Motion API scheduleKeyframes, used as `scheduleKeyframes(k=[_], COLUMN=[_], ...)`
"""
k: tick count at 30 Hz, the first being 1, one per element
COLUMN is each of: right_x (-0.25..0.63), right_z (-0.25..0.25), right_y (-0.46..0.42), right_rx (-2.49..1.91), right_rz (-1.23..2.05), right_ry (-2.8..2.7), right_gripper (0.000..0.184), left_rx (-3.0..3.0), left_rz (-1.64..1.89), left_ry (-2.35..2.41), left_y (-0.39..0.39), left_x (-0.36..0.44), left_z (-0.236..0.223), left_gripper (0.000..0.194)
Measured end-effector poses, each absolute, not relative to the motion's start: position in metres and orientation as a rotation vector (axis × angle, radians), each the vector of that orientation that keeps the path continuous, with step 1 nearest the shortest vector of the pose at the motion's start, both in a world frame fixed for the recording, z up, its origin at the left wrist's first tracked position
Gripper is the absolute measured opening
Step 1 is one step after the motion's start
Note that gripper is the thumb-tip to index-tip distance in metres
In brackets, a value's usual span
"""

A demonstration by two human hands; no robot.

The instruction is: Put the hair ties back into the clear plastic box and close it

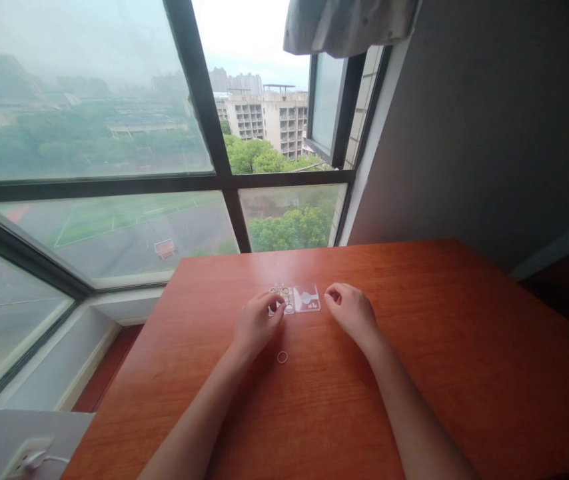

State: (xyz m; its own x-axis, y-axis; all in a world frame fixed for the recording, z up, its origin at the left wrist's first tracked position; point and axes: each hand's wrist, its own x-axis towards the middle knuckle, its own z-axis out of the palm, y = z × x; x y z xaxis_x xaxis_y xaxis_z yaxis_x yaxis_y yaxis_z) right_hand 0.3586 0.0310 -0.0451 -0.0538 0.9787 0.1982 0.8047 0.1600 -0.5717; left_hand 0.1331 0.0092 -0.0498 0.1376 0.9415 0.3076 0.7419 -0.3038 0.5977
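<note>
A small clear plastic case (307,308) lies opened flat on the table, its lid half to the right. Several small rings sit in its left half, among them a gold-coloured one (285,291). My left hand (258,321) reaches over that half with thumb and fingertips pinched together; whatever they hold is too small to make out. To the right of the lid, apart from it, my right hand (354,312) rests with its fingers curled in and nothing visible in them. A thin pale ring (282,357) lies on the tabletop, nearer to me than the case.
The reddish-brown wooden table (444,373) meets a dark-framed window (224,175) at its far edge. A grey wall (464,133) rises at the right. At lower left, a white plug (35,460) is in a wall socket.
</note>
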Motion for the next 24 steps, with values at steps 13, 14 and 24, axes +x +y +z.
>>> scheduleKeyframes(k=[13, 14, 24], right_x=[0.335, 0.332, 0.312], right_z=[-0.045, -0.045, -0.049], right_y=[0.017, 0.013, -0.004], right_rx=[-1.269, -1.202, -1.05], right_rz=[0.807, 0.855, 0.904], right_ry=[-2.24, -2.282, -2.47], right_gripper=[0.01, 0.009, 0.014], left_rx=[2.037, 2.018, 1.946], left_rz=[0.965, 0.972, 0.983], left_ry=[1.734, 1.746, 1.788], left_y=[0.019, 0.02, 0.022], left_x=[0.105, 0.102, 0.093], left_z=[-0.048, -0.047, -0.045], left_gripper=[0.016, 0.016, 0.019])
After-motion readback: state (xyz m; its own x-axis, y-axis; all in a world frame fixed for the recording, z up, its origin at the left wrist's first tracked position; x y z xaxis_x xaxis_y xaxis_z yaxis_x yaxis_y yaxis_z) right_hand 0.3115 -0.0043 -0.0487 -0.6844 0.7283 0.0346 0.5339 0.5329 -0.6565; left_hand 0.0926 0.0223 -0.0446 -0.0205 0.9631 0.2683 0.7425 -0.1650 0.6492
